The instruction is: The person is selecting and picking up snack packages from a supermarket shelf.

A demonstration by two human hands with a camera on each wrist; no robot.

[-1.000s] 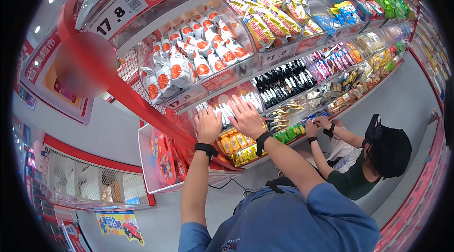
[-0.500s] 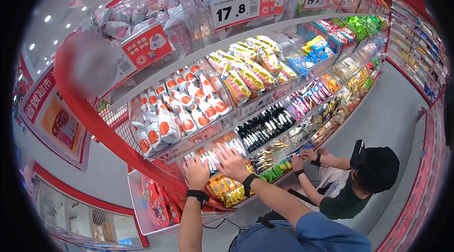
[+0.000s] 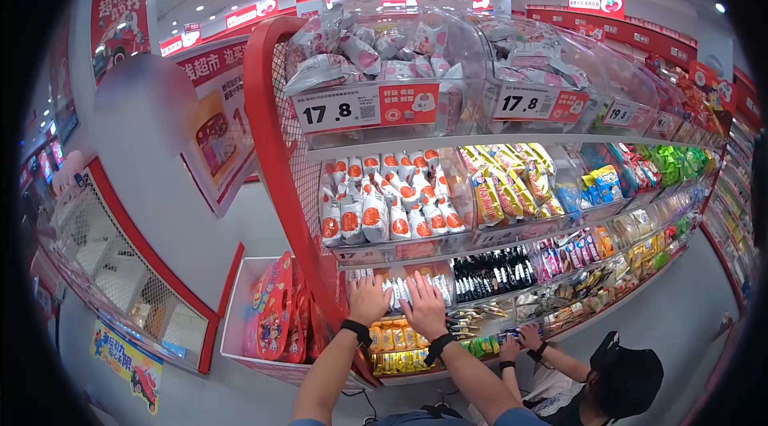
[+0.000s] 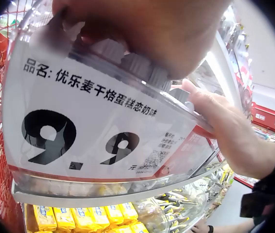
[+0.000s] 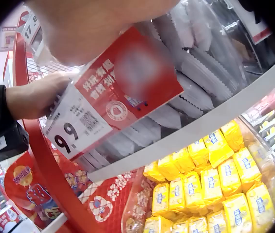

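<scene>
In the head view both hands reach into a clear bin of white-wrapped snack packets (image 3: 398,288) on a lower shelf tier. My left hand (image 3: 368,300) lies at the bin's left end, fingers extended over the packets. Beside it my right hand (image 3: 424,306) rests with fingers spread over packets further right. A price tag (image 4: 84,121) reading 9.9 covers the bin's front, just below the left hand in the left wrist view. Grey-looking sides of the packets (image 5: 195,73) stand in rows in the right wrist view. Each wrist wears a black band.
Yellow packets (image 5: 215,184) fill the bin below. Above are white packets with orange dots (image 3: 376,210). A red mesh side frame (image 3: 280,146) borders the shelf at left, with red bags (image 3: 276,314) in a box beyond. Another person (image 3: 628,378) crouches close at right, hands at the lowest bins.
The head view has tilted upward and levelled, bringing in the ceiling lights and the top bins. Both hands stay over the same white packets, with little visible finger movement.
</scene>
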